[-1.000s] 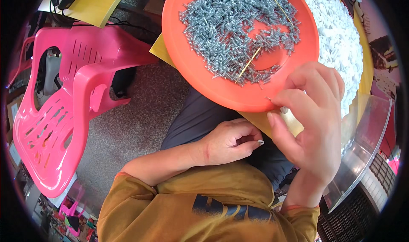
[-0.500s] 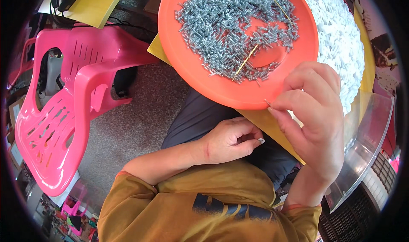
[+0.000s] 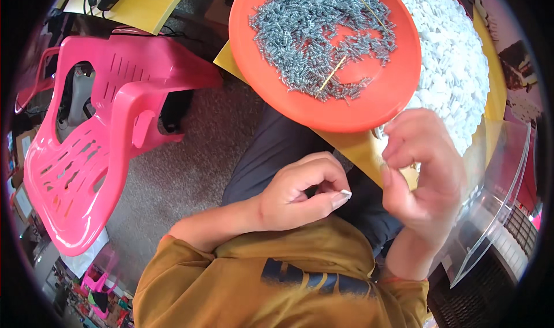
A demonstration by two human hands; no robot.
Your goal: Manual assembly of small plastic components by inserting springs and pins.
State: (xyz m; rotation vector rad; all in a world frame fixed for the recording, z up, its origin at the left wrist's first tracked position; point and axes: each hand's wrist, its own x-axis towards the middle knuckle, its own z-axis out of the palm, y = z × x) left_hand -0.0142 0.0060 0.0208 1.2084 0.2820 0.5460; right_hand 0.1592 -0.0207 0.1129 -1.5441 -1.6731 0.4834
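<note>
My left hand (image 3: 297, 198) is held in front of my body, thumb and forefinger pinching a small white plastic piece (image 3: 346, 193). Its other fingers curl beneath. To the right, just off the tray's near rim, my right hand (image 3: 430, 175) is closed in a pinch; the small metal spring seen there a moment ago is barely discernible between its fingertips. An orange round tray (image 3: 323, 117) holds a heap of small metal springs (image 3: 311, 33), with thin yellow sticks (image 3: 333, 74) lying among them. Beyond my right hand spreads a large pile of white plastic pieces (image 3: 450, 68).
The tray and the white pile rest on a yellow table (image 3: 358, 149). A clear plastic bin (image 3: 490, 212) stands at the right edge. A pink plastic chair (image 3: 118, 126) is on the left, near another yellow table (image 3: 150, 10).
My right hand has drawn back from the tray's rim, slightly right and down, with the spring in its pinch. My left hand has turned a little, still holding the white piece.
</note>
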